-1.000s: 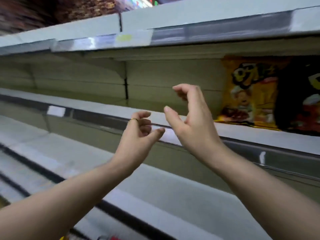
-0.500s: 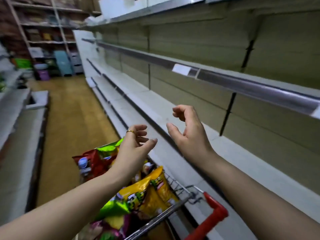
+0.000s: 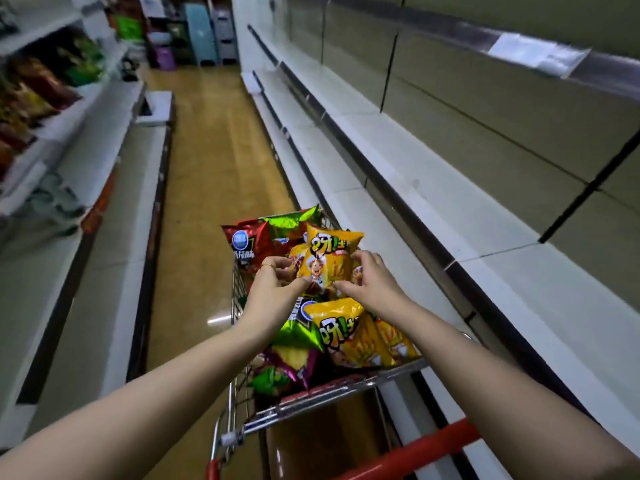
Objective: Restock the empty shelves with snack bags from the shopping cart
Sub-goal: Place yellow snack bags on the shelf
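Left hand (image 3: 273, 289): fingers curled at the left edge of a yellow snack bag (image 3: 329, 261), thumb pressed to its lower left corner; the hand grips the bag; a ring (image 3: 268, 266) sits on one finger.

Right hand (image 3: 374, 285): fingers curled over the bag's right edge, thumb against its lower edge; this hand also grips the bag.

The yellow snack bag stands roughly upright between the two hands, printed face toward the camera, above the heap in the shopping cart (image 3: 329, 393); whether its bottom touches the bags beneath cannot be told.

Cart contents: a second yellow bag (image 3: 346, 334) lying just below the hands; a red bag (image 3: 246, 244) at the far left; a green bag (image 3: 294, 220) at the far end; a purple bag (image 3: 291, 362) near the close rim; the bags are piled against one another.

The cart's red handle (image 3: 415, 452) crosses the lower edge of the view, between the forearms.

The cart stands on a yellowish floor (image 3: 207, 150), just beside the shelves on the right (image 3: 433, 188); these are white boards in tiers; a price label (image 3: 533, 53) sits on the upper rail.

The shelves on the left (image 3: 104, 140) lie across the aisle, well apart from the cart; their upper tiers carry blurred packets (image 3: 41, 84).
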`<state>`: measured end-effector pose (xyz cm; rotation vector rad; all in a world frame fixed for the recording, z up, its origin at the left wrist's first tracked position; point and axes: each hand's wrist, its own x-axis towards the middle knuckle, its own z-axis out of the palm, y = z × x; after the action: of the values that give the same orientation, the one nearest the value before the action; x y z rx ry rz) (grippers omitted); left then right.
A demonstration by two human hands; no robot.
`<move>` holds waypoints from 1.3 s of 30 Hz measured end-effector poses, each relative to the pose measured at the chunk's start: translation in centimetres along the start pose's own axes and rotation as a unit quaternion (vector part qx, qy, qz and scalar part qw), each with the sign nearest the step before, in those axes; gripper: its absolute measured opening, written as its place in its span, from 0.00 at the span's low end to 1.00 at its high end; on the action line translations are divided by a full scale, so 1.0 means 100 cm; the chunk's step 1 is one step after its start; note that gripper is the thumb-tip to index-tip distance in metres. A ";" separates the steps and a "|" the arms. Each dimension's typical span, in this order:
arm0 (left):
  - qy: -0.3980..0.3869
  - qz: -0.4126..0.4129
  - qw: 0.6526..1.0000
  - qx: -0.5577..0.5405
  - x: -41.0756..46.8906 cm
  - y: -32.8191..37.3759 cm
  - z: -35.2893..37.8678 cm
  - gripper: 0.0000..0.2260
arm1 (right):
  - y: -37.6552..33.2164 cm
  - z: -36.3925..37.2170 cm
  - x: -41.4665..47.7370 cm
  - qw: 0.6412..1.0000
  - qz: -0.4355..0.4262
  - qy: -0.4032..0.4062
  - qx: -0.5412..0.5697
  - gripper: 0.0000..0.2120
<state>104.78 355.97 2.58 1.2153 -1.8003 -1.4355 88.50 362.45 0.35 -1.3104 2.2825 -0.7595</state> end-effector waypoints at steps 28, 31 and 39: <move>-0.069 -0.117 0.991 0.001 0.025 -0.010 0.044 0.41 | 0.059 -0.057 0.084 0.972 -0.022 -0.228 0.057 0.17; -0.098 -0.104 0.989 -0.042 0.029 -0.006 0.043 0.46 | 0.038 -0.085 0.088 0.957 -0.041 -0.241 0.159 0.17; -0.049 -0.095 0.986 -0.126 0.034 -0.006 0.030 0.19 | 0.020 -0.084 0.106 0.928 -0.073 -0.212 0.297 0.21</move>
<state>100.88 354.33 0.70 1.2275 -1.5376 -1.7970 77.23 356.18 4.87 -1.2022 1.4662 -1.0012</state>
